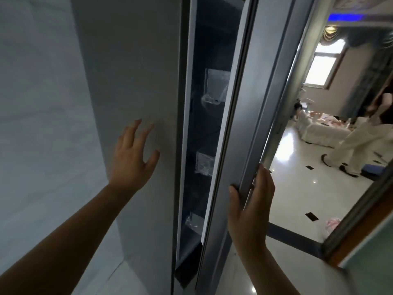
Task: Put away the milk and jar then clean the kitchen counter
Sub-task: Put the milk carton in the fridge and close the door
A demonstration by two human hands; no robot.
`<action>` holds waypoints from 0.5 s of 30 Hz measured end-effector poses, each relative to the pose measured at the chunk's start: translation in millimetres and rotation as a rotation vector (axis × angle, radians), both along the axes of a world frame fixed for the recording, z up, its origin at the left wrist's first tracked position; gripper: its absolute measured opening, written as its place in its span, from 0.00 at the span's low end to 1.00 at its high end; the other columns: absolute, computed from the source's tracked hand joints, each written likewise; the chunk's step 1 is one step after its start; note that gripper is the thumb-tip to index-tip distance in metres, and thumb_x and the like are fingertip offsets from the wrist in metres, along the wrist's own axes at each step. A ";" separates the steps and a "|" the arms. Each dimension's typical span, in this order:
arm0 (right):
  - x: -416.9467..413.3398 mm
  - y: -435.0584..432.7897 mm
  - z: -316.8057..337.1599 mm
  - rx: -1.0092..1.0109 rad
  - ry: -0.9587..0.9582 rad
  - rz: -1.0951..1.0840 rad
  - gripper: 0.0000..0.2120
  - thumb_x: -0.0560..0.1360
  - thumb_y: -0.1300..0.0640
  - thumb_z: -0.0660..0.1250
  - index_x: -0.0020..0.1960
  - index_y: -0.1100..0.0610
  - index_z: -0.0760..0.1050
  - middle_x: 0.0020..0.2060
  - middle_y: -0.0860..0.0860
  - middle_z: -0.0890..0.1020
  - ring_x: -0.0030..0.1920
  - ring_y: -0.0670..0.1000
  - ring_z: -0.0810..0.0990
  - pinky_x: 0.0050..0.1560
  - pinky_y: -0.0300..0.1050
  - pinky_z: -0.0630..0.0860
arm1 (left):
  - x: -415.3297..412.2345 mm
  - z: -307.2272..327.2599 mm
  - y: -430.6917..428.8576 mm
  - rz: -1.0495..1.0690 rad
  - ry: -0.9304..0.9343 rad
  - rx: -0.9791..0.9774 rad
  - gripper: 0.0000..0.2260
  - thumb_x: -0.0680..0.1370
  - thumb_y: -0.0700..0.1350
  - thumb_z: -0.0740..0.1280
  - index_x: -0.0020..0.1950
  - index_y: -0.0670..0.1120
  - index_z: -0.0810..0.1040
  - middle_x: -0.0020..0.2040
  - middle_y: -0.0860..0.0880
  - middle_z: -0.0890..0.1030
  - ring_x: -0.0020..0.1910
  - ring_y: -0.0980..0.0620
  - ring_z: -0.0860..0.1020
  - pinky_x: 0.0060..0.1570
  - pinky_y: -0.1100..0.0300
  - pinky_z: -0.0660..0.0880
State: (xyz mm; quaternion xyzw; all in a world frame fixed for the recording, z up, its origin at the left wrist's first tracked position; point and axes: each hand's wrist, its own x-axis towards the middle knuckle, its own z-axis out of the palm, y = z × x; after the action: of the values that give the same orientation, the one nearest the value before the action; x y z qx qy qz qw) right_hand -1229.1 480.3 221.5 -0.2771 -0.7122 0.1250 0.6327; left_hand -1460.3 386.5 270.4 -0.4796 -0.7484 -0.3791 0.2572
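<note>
Fingers of the right hand (252, 199) are gripping the fridge door (244, 124) edge, left hand (131, 156) spread empty beside it; milk and jar unseen, so swinging it steadily seems wisest.

A home, by the look of it: I stand at a tall grey fridge (136, 71) whose door (251, 124) is ajar, with clear door bins (205, 165) showing in the dark gap. Past a doorway lies a living room with a glossy white tiled floor (297, 188) set with small black insets, a pale covered sofa (319, 128), a bright window (321, 67) and ornate ceiling trim.
</note>
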 end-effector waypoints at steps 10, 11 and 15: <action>-96.4 -16.5 6.6 -0.097 -0.056 -0.057 0.32 0.73 0.59 0.70 0.70 0.49 0.56 0.69 0.59 0.68 0.68 0.56 0.68 0.58 0.58 0.76 | -51.2 -25.3 38.3 -0.428 -0.101 0.040 0.28 0.77 0.56 0.60 0.74 0.54 0.55 0.77 0.42 0.53 0.73 0.47 0.57 0.68 0.47 0.63; -102.9 -17.6 6.2 -0.109 -0.052 -0.077 0.33 0.73 0.59 0.70 0.70 0.49 0.56 0.69 0.58 0.67 0.68 0.55 0.68 0.59 0.58 0.75 | -53.8 -28.0 41.0 -0.442 -0.091 0.052 0.28 0.77 0.56 0.60 0.74 0.53 0.56 0.76 0.41 0.54 0.73 0.44 0.58 0.68 0.44 0.64; -114.8 -20.3 2.6 -0.116 -0.032 -0.143 0.32 0.74 0.60 0.69 0.72 0.52 0.57 0.69 0.55 0.67 0.70 0.50 0.65 0.64 0.53 0.72 | -66.5 -38.0 51.5 -0.456 -0.025 0.064 0.28 0.76 0.55 0.61 0.74 0.52 0.57 0.75 0.39 0.54 0.71 0.34 0.61 0.67 0.40 0.63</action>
State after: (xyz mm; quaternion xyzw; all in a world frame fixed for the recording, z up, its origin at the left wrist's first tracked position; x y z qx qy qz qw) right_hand -1343.9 460.0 224.1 -0.3653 -0.6922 0.1162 0.6114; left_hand -1526.8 438.0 232.4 -0.6232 -0.6114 -0.4568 0.1707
